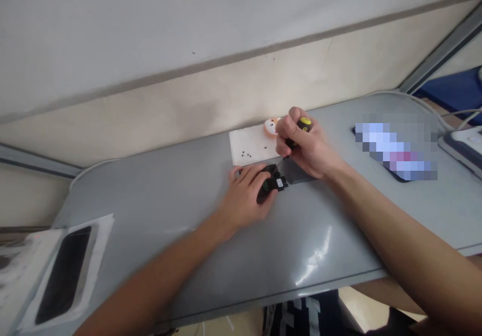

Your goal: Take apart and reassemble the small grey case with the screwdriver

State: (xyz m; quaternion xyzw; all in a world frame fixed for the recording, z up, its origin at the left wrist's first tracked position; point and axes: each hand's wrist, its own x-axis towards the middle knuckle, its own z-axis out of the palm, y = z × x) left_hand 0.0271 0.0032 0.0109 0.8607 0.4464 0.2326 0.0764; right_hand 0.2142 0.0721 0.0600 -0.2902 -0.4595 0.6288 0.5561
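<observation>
My right hand (305,142) is closed around a screwdriver (306,122) with a black and yellow handle. Its thin shaft slants down to the left, toward a small black electronic device (268,188) with a white label and some green inside. Fingers of my left hand (248,195) are wrapped over this device and press it against the table. Where exactly the screwdriver tip rests is hard to make out. Just behind lies a white sheet (246,142) with several tiny dark screws (246,154) on it. An orange and white animal-faced object (270,127) sits near my right fingers.
A dark flat slab (299,174) lies under my right hand. To the right are a phone (393,150) with a blurred screen and a white device (465,147) with cables. A dark phone-like object (66,275) rests on white paper at left. The wall borders the grey table (169,185).
</observation>
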